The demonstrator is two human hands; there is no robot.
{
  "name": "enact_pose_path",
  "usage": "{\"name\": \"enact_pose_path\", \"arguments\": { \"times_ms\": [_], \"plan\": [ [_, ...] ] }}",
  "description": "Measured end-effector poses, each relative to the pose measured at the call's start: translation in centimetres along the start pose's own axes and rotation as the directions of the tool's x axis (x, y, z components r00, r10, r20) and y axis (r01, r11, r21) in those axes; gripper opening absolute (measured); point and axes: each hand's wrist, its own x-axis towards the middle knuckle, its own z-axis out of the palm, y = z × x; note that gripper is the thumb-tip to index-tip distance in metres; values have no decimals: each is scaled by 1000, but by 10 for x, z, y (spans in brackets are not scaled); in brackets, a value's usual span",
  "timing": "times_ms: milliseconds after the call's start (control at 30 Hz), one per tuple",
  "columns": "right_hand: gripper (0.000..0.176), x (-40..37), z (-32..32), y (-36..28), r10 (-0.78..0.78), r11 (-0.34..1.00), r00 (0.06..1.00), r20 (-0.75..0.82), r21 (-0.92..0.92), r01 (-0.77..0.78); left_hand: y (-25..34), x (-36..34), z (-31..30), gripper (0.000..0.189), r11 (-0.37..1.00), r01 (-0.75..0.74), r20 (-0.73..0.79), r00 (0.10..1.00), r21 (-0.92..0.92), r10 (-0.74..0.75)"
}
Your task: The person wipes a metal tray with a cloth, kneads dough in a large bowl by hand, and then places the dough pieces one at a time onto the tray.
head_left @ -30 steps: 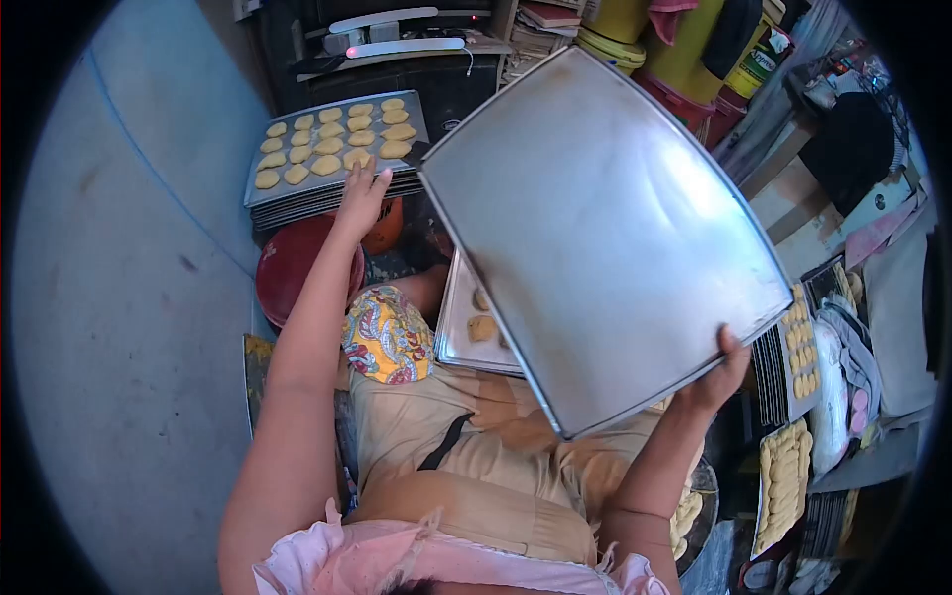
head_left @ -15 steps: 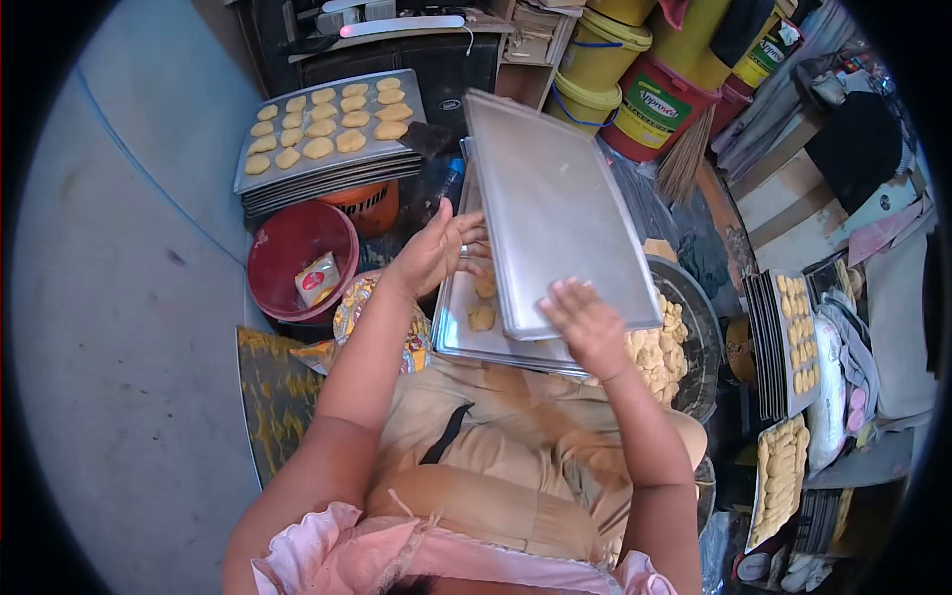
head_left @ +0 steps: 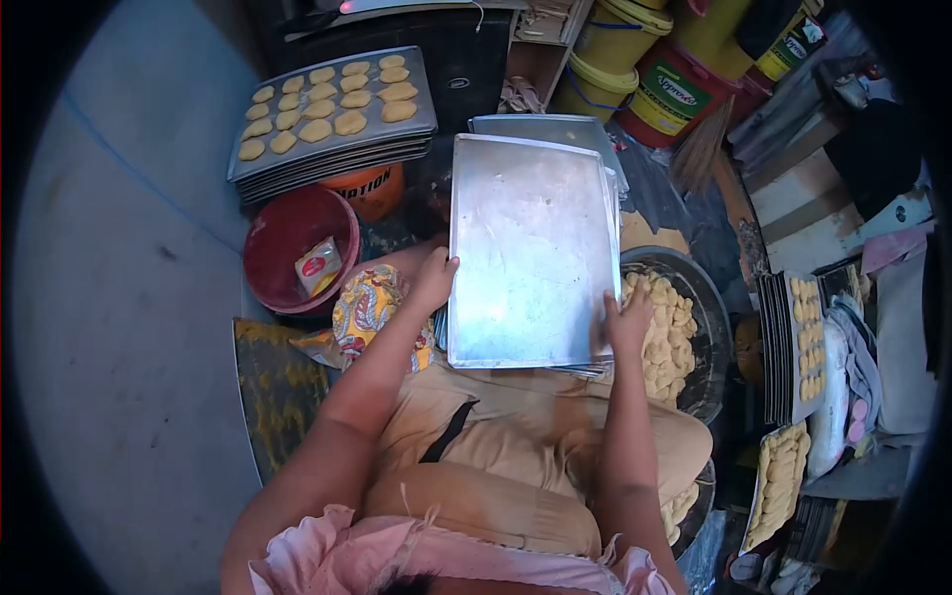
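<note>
A bare metal baking tray (head_left: 531, 248) lies nearly level in front of me, above the stack of trays (head_left: 585, 371) by my lap. My left hand (head_left: 434, 280) is closed on its left edge. At the right edge, my right hand (head_left: 627, 315) grips the tray near its lower corner, fingers partly spread along the rim. The dough pieces seen earlier on the tray below are hidden. Just right of my right hand, a dark basin (head_left: 706, 372) holds many pieces of dough.
Several stacked trays with flattened dough rounds (head_left: 350, 122) stand at the back left, above a red basin (head_left: 260, 248) with a packet (head_left: 317, 266). More trays (head_left: 545, 125) lie behind. Buckets (head_left: 674, 94), a broom (head_left: 702, 154) and dough-filled trays (head_left: 778, 481) are on the right.
The bare tray has come down from a tilted position to nearly level, covering the dough below. My left hand has closed on its left edge; my right hand has moved to its right edge.
</note>
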Motion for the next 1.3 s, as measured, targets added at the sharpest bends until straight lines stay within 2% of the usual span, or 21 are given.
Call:
{"name": "enact_pose_path", "arguments": {
  "times_ms": [100, 167, 233, 333, 367, 433, 567, 667, 733, 767, 833, 933, 1000, 1067, 1100, 1133, 1233, 1267, 1300],
  "plan": [
    [59, 5, 15, 38, -112, 992, 981, 159, 68, 102, 5, 11, 2, 29, 993, -93, -21, 995, 76, 95],
    [50, 1, 17, 46, -28, 983, 992, 126, 185, 4, 5, 21, 3, 28, 973, -183, -83, 977, 138, 195],
    [47, 0, 28, 58, 3, 966, 994, 114, 255, -32, 5, 31, 0, 28, 964, -106, -11, 994, 242, 112],
    [43, -1, 37, 65, -53, 972, 997, 53, 230, 40, 10, 32, -8, 30, 933, -57, 76, 997, 355, 32],
    [42, 1, 36, 68, 8, 963, 994, 112, 268, -38, 10, 33, -9, 30, 922, -53, 102, 995, 384, 15],
    [42, 4, 21, 55, 123, 923, 964, 235, 329, -198, 3, 34, -10, 32, 938, -56, 121, 993, 342, 15],
    [46, -1, 41, 72, 28, 865, 993, 113, 496, -81, 3, 27, -14, 35, 976, -53, 142, 990, 210, 24],
    [47, -8, 28, 48, 107, 808, 983, 150, 563, -173, 1, 32, -14, 37, 983, -11, 187, 982, 182, -24],
    [47, -8, 29, 51, 141, 773, 977, 158, 599, -209, 3, 34, -12, 35, 991, -57, 142, 989, 123, 39],
    [48, -5, 30, 55, 116, 802, 979, 168, 565, -192, 4, 35, -11, 34, 992, -81, 119, 990, 95, 70],
    [50, -4, 26, 58, 75, 855, 979, 191, 493, -162, 2, 34, -9, 33, 993, -45, 123, 992, 112, 31],
    [55, 10, 4, 37, 28, 998, 954, 298, 39, -42, 7, 36, -10, 32, 988, -26, 147, 989, 153, 3],
    [54, 25, -18, 7, -241, 959, 962, 132, -122, 257, 11, 34, -12, 31, 987, -35, 155, 988, 160, 10],
    [57, 49, -59, -65, -392, 919, 918, -57, 10, 393, 12, 31, -14, 31, 987, -61, 161, 986, 147, 37],
    [60, 57, -79, -102, -454, 886, 866, -210, 1, 464, 12, 29, -15, 32, 987, -61, 165, 986, 147, 37],
    [64, 63, -91, -134, -501, 848, 788, -358, -22, 529, 14, 28, -16, 32, 987, -62, 170, 985, 147, 37],
    [59, 77, -86, -196, -490, 769, 623, -610, 34, 639, 7, 28, -14, 33, 983, -86, 176, 983, 161, 57],
    [61, 87, -51, -188, -440, 825, 733, -519, 89, 559, 4, 30, -13, 33, 981, -99, 174, 982, 169, 69],
    [62, 93, -7, -189, -442, 857, 790, -425, 59, 512, 8, 29, -16, 36, 974, -68, 179, 983, 214, 29]
  ]
}}
